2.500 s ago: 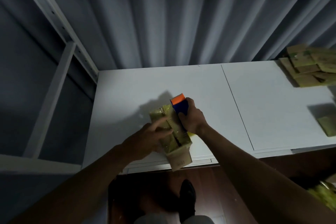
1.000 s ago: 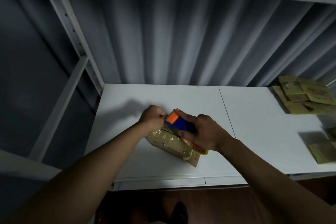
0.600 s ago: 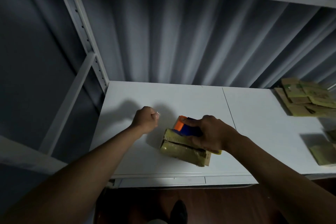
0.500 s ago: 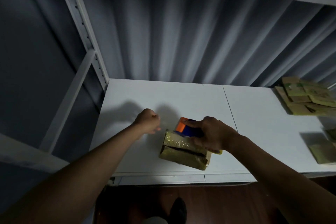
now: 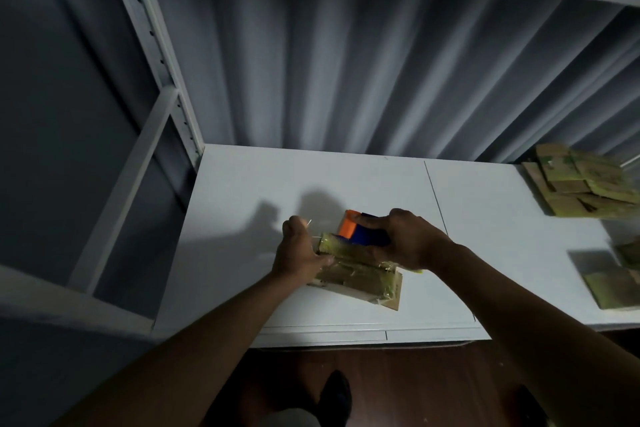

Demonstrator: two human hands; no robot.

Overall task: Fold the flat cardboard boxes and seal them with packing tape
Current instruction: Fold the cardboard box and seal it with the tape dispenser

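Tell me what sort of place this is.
Probably a small packing or storeroom workstation: a white metal shelving rack framing a white table, a stack of flat cardboard boxes at the right, and a tape dispenser on the box being sealed.

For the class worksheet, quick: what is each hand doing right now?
Left hand: fingers curled against the left end of the box; what they pinch cannot be told.
Right hand: holding the tape dispenser on the box.
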